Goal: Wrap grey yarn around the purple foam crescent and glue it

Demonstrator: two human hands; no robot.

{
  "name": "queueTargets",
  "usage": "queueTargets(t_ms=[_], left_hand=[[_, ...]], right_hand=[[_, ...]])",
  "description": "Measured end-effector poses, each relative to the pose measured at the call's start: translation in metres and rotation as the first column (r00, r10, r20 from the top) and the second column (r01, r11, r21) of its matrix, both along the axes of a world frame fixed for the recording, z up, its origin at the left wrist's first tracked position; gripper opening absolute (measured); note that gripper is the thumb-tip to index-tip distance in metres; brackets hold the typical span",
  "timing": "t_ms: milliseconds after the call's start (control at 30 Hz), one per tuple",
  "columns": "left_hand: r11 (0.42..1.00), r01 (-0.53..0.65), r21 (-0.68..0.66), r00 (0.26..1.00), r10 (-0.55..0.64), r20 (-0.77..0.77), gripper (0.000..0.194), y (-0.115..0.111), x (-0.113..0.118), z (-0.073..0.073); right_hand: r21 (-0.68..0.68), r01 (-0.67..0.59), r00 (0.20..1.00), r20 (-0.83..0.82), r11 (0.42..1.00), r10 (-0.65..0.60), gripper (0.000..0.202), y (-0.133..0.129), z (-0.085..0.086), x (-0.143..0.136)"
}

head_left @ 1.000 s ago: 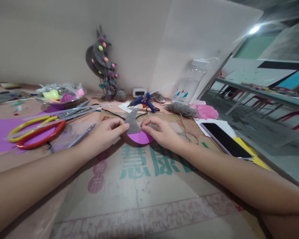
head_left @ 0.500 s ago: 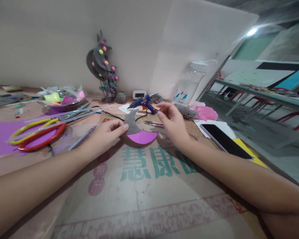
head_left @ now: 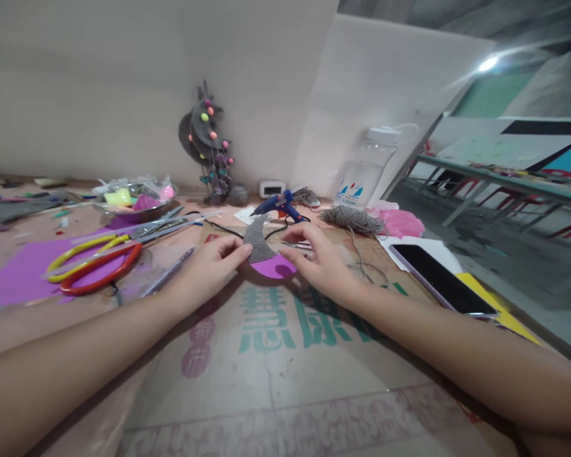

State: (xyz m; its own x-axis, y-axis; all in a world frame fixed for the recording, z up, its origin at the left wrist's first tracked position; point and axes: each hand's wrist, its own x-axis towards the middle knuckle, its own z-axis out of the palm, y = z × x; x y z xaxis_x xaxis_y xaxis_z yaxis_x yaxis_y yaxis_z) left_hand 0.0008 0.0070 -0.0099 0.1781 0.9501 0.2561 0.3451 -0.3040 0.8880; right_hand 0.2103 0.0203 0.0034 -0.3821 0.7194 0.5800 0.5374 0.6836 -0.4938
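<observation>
A crescent piece has a grey yarn-wrapped part (head_left: 261, 241) and a bare purple part (head_left: 275, 266) below it. My left hand (head_left: 223, 260) pinches the grey part's left edge between thumb and fingers. At the right end of the purple part, my right hand (head_left: 311, 257) has its thumb and fingers closed on the edge. Just behind the piece lies a blue glue gun (head_left: 283, 204), its nozzle pointing left. Grey yarn (head_left: 354, 221) lies in a bundle behind my right hand, with a loose strand running down towards the forearm.
Cardboard (head_left: 266, 387) lies under my hands. Red and yellow scissors (head_left: 102, 266), a pen (head_left: 169, 271) and a bowl (head_left: 137, 209) are at left. A bottle (head_left: 366, 168) and phone (head_left: 440, 279) stand or lie at right. A decorated moon (head_left: 202, 136) is against the wall.
My right hand has come down from above the piece's right side to its edge, and its fingers have closed there. The whole view has shifted slightly.
</observation>
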Motion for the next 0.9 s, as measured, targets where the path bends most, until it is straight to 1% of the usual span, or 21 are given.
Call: queueTargets(t_ms=[133, 267, 400, 567, 633, 700, 800, 900], left_hand=[[1.000, 0.022, 0.018, 1.000, -0.022, -0.016, 0.028, 0.000, 0.000, 0.000], [0.998, 0.057, 0.036, 0.994, -0.054, -0.094, 0.029, -0.001, -0.001, 0.001], [0.995, 0.081, 0.065, 0.987, -0.070, -0.147, 0.031, -0.002, -0.001, 0.003], [0.994, 0.089, 0.055, 0.984, -0.080, -0.159, 0.031, -0.001, -0.001, 0.001], [0.995, 0.088, 0.050, 0.986, -0.080, -0.147, 0.031, 0.000, -0.001, -0.001], [0.996, 0.085, 0.040, 0.990, -0.080, -0.119, 0.031, 0.000, -0.001, -0.001], [0.997, 0.077, 0.006, 0.996, -0.077, -0.049, 0.029, 0.000, -0.001, -0.002], [0.998, 0.056, -0.026, 0.998, -0.056, 0.018, 0.028, 0.000, -0.001, -0.002]], right_hand=[[0.030, -0.029, 0.998, 0.052, 0.999, 0.027, 0.019, 0.002, -0.005, 0.001], [0.053, -0.062, 0.994, 0.094, 0.997, 0.056, 0.017, 0.002, -0.005, 0.000], [0.070, -0.082, 0.995, 0.056, 0.994, 0.078, 0.010, 0.001, -0.006, -0.002], [0.066, -0.086, 0.996, -0.006, 0.994, 0.086, 0.004, 0.000, -0.007, -0.003], [0.031, -0.084, 0.996, -0.012, 0.996, 0.084, 0.007, -0.002, -0.004, -0.003], [-0.039, -0.087, 0.996, -0.033, 0.995, 0.085, 0.015, -0.003, -0.001, -0.003], [-0.162, -0.080, 0.986, -0.160, 0.983, 0.054, 0.028, 0.001, 0.002, 0.000], [-0.221, -0.039, 0.957, -0.289, 0.974, -0.028, 0.029, 0.009, 0.001, 0.004]])
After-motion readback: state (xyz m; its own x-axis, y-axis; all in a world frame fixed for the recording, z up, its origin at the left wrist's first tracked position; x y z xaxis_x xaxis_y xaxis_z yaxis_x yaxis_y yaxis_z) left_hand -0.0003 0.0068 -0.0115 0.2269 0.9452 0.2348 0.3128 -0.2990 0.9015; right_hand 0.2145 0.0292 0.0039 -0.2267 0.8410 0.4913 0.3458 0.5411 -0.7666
